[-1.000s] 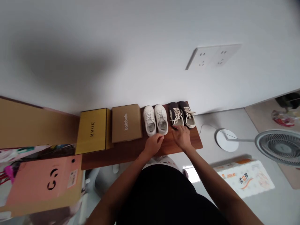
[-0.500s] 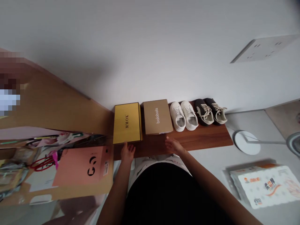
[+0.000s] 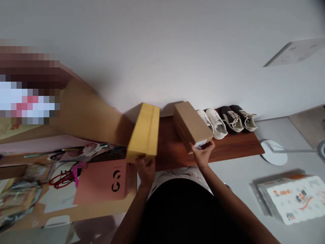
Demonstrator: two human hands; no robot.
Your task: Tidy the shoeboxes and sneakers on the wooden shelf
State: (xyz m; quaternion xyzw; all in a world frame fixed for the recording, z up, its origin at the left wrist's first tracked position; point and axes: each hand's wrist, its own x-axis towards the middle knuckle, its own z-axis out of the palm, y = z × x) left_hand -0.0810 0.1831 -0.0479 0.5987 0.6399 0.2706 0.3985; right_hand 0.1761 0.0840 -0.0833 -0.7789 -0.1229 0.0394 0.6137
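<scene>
My left hand (image 3: 145, 166) grips the near end of a yellow shoebox (image 3: 144, 133), which is tipped up off the wooden board (image 3: 228, 149). My right hand (image 3: 202, 153) grips the near end of a brown cardboard shoebox (image 3: 192, 125), tilted up too and angled to the right. Just to the right of the brown box, a pair of white sneakers (image 3: 215, 122) stands on the board against the wall, and beyond them a pair of dark sneakers (image 3: 238, 118) with cream laces.
A pink box (image 3: 104, 179) and a large open carton (image 3: 83, 118) with clutter lie at the left. A fan's white base (image 3: 274, 156) and a pack of tissue (image 3: 294, 198) sit on the floor at the right. Wall sockets (image 3: 294, 51) are up on the wall.
My hands left the sneakers and moved left to the two boxes. Both boxes, flat on the board before, are now gripped and tilted up. The view has swung left.
</scene>
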